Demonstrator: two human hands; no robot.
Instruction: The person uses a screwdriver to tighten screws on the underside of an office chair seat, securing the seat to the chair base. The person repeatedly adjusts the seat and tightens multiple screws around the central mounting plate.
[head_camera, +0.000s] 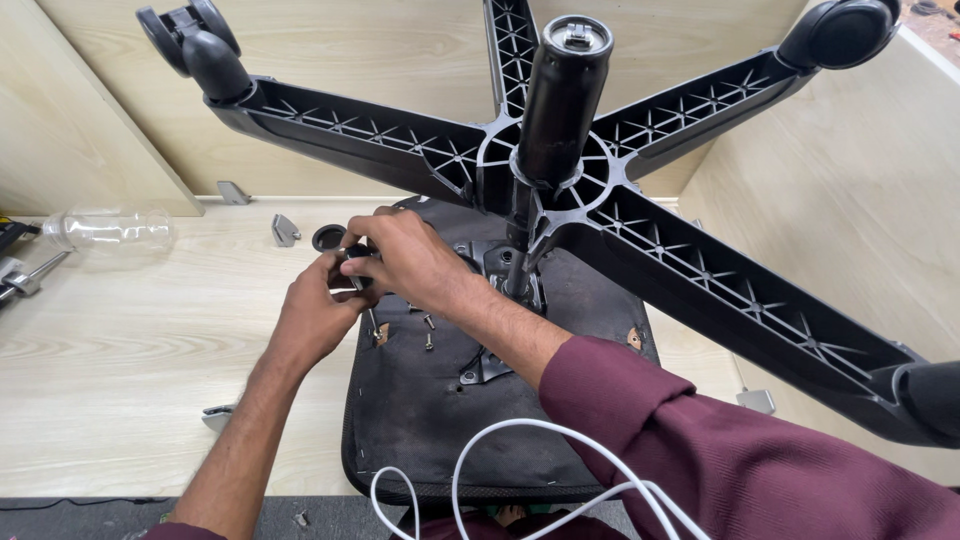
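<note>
One camera on the person's head looks down, very close, at the desk (120, 340) in front.

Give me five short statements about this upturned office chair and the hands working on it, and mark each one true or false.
1. The office chair lies seat-down on the desk, its star base in the air. True.
2. The left hand and right hand meet at a small dark part. True.
3. The right sleeve is bright yellow. False: it is maroon.
4. Loose screws lie on the seat underside. True.
5. A clear plastic bottle stands upright on the desk. False: it lies on its side.
</note>
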